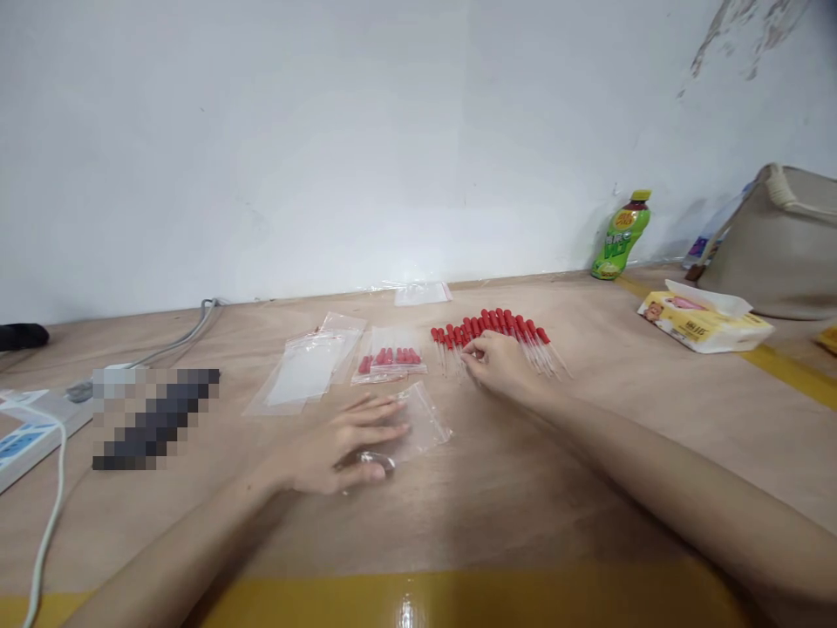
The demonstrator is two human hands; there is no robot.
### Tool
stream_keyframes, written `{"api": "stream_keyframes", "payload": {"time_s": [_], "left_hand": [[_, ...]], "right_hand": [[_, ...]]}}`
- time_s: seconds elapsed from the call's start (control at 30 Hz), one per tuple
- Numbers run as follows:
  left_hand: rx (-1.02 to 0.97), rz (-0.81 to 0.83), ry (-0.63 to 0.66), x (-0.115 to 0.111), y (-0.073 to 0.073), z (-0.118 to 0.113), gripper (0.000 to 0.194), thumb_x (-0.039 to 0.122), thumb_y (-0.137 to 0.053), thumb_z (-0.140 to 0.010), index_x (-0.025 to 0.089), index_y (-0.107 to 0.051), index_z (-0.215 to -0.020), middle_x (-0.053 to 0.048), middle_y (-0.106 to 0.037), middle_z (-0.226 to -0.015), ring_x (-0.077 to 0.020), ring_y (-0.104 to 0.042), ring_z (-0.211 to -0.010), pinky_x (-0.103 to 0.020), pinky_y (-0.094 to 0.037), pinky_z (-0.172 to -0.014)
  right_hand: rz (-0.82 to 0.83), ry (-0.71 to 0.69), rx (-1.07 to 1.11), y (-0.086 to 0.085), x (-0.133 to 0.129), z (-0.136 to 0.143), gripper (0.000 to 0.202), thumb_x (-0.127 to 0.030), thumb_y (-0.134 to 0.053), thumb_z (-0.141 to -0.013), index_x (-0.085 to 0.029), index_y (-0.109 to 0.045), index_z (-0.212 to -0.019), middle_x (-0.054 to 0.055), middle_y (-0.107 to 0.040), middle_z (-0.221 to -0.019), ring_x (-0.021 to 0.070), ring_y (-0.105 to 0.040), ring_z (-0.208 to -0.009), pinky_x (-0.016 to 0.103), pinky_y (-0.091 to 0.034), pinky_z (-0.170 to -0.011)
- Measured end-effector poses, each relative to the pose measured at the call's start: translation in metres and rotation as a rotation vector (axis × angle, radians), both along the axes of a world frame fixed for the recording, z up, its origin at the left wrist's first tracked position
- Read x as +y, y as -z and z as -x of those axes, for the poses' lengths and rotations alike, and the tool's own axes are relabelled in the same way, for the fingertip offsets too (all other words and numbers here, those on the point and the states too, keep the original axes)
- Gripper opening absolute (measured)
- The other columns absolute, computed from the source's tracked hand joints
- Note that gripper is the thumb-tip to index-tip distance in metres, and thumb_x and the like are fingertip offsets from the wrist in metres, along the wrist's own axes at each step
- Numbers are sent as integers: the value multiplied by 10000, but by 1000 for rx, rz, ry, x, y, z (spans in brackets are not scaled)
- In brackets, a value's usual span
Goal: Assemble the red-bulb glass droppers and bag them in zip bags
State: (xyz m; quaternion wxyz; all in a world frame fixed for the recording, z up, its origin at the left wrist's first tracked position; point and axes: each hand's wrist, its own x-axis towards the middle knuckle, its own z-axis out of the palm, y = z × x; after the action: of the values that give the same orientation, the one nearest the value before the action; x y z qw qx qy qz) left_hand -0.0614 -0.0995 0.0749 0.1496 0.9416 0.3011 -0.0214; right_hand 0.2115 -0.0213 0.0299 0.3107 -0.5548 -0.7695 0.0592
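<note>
My left hand (357, 440) lies with spread fingers on a clear zip bag (425, 423) near the middle of the table. Several thin clear droppers with red bulbs (503, 321) are spread in a row to the right of centre. At the row's near left side is my right hand (500, 362), thumb and forefinger pinched together; what they hold, if anything, is too small to make out. Filled zip bags (391, 358) with red-bulbed pieces inside lie left of the droppers. Flat clear bags (304, 371) are stacked further left.
Another flat bag (422, 294) lies by the wall. At the right are a green bottle (621, 235), a yellow tissue pack (706, 321) and a beige handbag (772, 249). A power strip (39, 436), cables and a blurred dark object (160, 419) are at the left.
</note>
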Motion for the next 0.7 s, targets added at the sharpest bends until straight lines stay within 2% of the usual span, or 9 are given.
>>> {"api": "stream_keyframes", "payload": {"time_s": [0.13,0.27,0.43,0.53,0.6,0.7], "left_hand": [[-19,-5,66,5,25,-20,528,435,-425,-853,309,-271,-1342,-24,-153,-1445,-248,-131,-1326,-486,-103,-1071],[-106,-29,120,7,40,-27,444,397,-420,-866,337,-353,-1301,-7,-241,-1422,-243,-191,-1314,-501,-100,-1066],[-121,-27,150,8,42,-30,388,320,-365,-894,345,-386,-1280,18,-358,-1373,-217,-218,-1309,-486,-120,-1069],[-124,-68,182,8,41,-28,406,312,-396,-876,323,-396,-1281,-2,-354,-1379,-234,-250,-1296,-485,-141,-1066],[-144,-131,156,6,40,-28,407,322,-434,-855,296,-436,-1261,-35,-348,-1381,-257,-295,-1270,-475,-197,-1051],[-172,-173,85,3,38,-26,392,352,-467,-835,265,-495,-1216,-77,-413,-1317,-261,-405,-1179,-433,-326,-984]], "right_hand": [[87,100,-245,-8,22,28,215,-273,-463,-795,-202,-663,-826,65,-650,-902,204,-547,-899,318,-309,-770],[179,202,-299,-6,43,55,240,-303,-462,-789,-185,-655,-869,101,-646,-940,234,-545,-933,355,-287,-801],[245,301,-304,-6,56,73,232,-248,-499,-762,-134,-650,-895,158,-638,-962,253,-570,-897,405,-270,-817],[266,312,-320,-10,58,79,208,-179,-480,-774,-133,-663,-862,156,-655,-901,250,-580,-887,436,-229,-852],[272,309,-333,-13,58,83,227,-130,-458,-776,-133,-668,-863,159,-660,-890,253,-579,-901,446,-218,-861],[281,291,-352,-16,56,90,292,-87,-414,-783,-115,-654,-947,193,-638,-968,275,-551,-973,456,-218,-859]]}}
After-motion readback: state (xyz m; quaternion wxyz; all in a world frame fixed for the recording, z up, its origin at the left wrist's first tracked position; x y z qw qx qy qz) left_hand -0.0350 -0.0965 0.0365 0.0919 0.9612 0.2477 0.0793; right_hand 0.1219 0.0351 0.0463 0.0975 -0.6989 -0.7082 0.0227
